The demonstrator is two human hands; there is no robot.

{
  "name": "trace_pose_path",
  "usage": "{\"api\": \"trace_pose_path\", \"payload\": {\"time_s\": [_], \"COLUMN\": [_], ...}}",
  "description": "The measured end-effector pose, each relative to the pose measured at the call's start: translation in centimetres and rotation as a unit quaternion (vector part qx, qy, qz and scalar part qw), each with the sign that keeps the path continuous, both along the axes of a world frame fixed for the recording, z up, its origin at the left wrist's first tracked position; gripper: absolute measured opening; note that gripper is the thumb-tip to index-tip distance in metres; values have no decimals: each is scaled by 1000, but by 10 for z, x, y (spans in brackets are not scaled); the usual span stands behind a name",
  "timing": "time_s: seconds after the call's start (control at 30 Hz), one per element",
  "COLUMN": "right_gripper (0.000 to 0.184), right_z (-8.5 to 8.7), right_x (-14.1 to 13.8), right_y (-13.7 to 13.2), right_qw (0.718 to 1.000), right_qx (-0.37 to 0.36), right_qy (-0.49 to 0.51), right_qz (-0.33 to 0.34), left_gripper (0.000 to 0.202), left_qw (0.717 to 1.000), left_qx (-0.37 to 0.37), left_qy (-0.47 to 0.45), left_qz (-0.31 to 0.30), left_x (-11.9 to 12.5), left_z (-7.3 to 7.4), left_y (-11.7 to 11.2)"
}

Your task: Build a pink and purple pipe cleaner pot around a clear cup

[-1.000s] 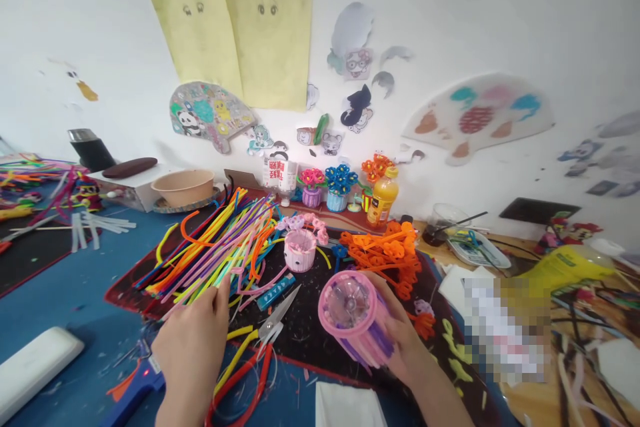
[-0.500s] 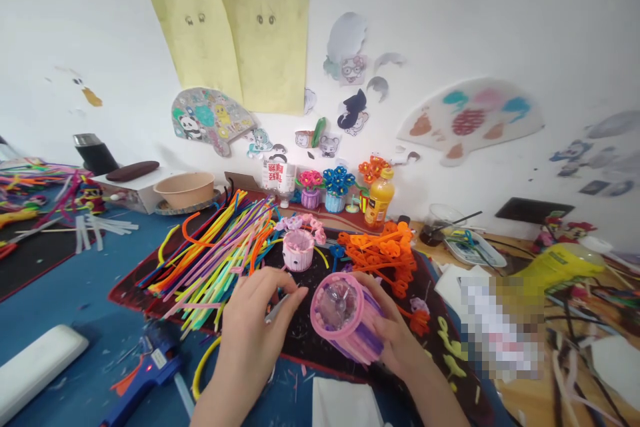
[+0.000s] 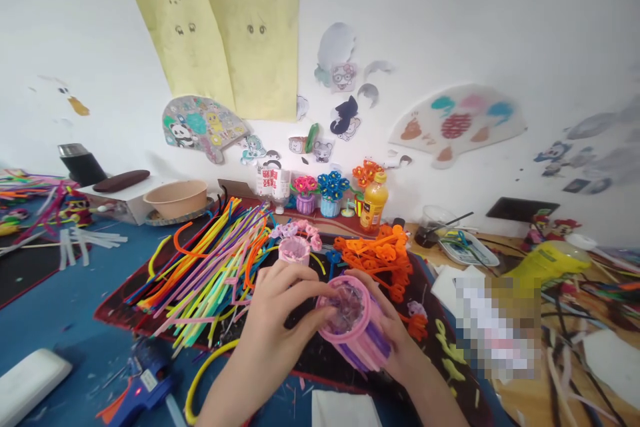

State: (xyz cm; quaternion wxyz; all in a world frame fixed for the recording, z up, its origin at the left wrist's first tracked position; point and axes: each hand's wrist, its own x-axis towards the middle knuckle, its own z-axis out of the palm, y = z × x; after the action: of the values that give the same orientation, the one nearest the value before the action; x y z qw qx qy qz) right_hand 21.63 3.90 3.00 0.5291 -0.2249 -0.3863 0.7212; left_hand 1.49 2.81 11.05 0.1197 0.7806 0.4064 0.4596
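A pink and purple striped pot [image 3: 361, 345], made of pipe cleaners around a clear plastic inside, is tilted with its open mouth toward me. My right hand [image 3: 397, 337] grips it from the right side, fingers around the far wall. At the mouth's left rim, the thumb and fingers of my left hand [image 3: 285, 313] are closed together; whatever is between the fingertips is hidden. Behind my left hand stands a smaller pink pot [image 3: 294, 250], partly covered, with pink and lilac curled pieces [image 3: 305, 232] behind its rim.
Loose pipe cleaners [image 3: 200, 267] lie in a pile on the left of the dark mat, orange pipe-cleaner pieces [image 3: 377, 257] on its right. A blue glue gun [image 3: 147, 387] lies front left. Finished flower pots [image 3: 330, 205] and a juice bottle [image 3: 373, 203] stand along the wall.
My left hand has moved right, from beside the striped pot to its mouth, and its fingertips now touch the rim. The pot stays in my right hand. The view has shifted slightly.
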Motion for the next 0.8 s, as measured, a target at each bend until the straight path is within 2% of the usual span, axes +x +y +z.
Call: {"api": "trace_pose_path", "payload": {"time_s": [0.13,0.27,0.33,0.43,0.5,0.57,0.6,0.67,0.7,0.77,0.8], "right_gripper": [63,64,62,64,63,57,55,57,59,62,63], "right_z": [1,1,-1,-10,-19,-31,-37,-47,-51,-56,-57], "right_x": [-1,1,2,6,11,17,20,25,26,26,24], "right_y": [0,0,0,2,5,8,9,11,10,8,6], "right_qw": [1000,1000,1000,1000,998,992,988,979,974,972,972], "right_qx": [-11,-8,-3,-1,-5,10,26,66,82,89,92], "right_qy": [-10,-6,-1,-7,-27,-69,-100,-150,-165,-174,-176], "right_qz": [7,17,17,-7,-55,-105,-111,-119,-127,-129,-125], "left_gripper": [5,16,18,21,24,35,42,51,47,17,20], "left_qw": [1000,987,962,900,864,850,851,874,891,931,949], "left_qx": [-20,-116,-141,-84,-25,0,-5,-45,-63,-78,-79], "left_qy": [0,-113,-219,-373,-427,-437,-428,-378,-337,-229,-176], "left_qz": [0,23,83,208,265,295,303,302,297,274,248], "left_x": [8,-1,-10,-27,-37,-46,-49,-53,-53,-50,-47], "left_z": [-6,-7,-8,-12,-17,-21,-22,-23,-23,-23,-24], "left_y": [3,7,11,19,23,26,26,26,27,27,27]}}
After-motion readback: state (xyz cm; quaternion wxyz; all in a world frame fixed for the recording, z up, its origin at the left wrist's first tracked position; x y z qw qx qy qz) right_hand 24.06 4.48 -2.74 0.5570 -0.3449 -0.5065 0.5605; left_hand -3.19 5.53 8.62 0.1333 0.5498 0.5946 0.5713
